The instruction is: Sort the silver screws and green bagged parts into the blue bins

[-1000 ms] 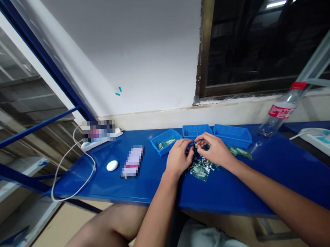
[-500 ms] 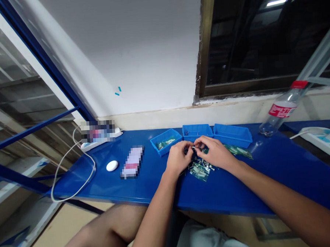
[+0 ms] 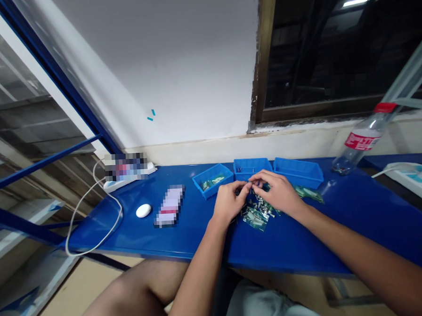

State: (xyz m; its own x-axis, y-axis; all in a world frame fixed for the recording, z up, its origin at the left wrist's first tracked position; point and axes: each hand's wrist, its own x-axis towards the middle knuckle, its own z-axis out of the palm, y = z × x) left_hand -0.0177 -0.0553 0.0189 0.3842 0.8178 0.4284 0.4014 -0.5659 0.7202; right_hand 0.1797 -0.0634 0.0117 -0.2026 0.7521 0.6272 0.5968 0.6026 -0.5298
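Note:
My left hand point(image 3: 229, 200) and my right hand point(image 3: 274, 191) meet over the middle of the blue table, fingertips pinched together. Whatever small piece they hold is mostly covered by the fingers. Directly below lies a loose pile of small metal screws point(image 3: 260, 205). A clear bag with green print point(image 3: 255, 219) lies at the near side of the pile, with pale pieces inside. To the right of my right hand is another such bag point(image 3: 309, 193), partly hidden by the hand.
Three blue bins stand behind my hands: a left bin point(image 3: 207, 192) with bagged pieces, a middle bin point(image 3: 252, 162) with a few small parts, and a right bin point(image 3: 299, 178). A phone point(image 3: 169, 206), a white oval object point(image 3: 143, 210), a cable point(image 3: 70, 217) and a plastic bottle point(image 3: 362, 140) are around.
My fingertips have come closer together and now cover the small shiny piece that showed between them. My right hand has shifted slightly, and more of the screw pile shows.

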